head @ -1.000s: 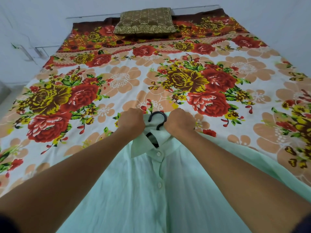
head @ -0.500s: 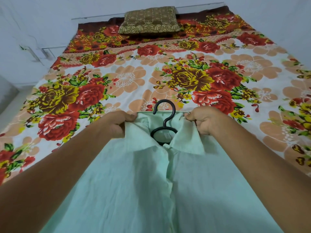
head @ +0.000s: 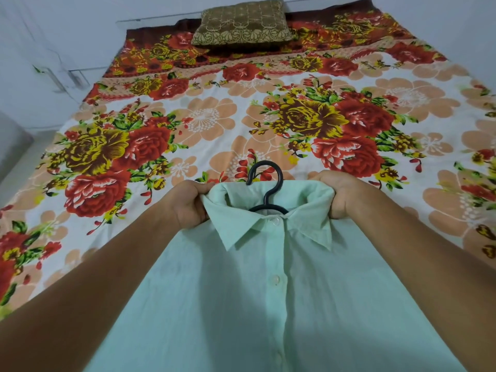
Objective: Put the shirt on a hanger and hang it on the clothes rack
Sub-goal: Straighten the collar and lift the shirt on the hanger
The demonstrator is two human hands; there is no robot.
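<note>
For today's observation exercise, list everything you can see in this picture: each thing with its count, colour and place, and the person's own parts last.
shirt: one, mint green, buttoned, held up over the near end of the bed.
hanger: one, black, hook sticking up out of the shirt's collar.
sheet: one, white with red, yellow and peach flowers, spread over the bed.
pillow: one, brown and gold, at the far end of the bed.
wall: white, behind and left of the bed.
left hand: one, grips the collar's left side.
right hand: one, grips the collar's right side.
</note>
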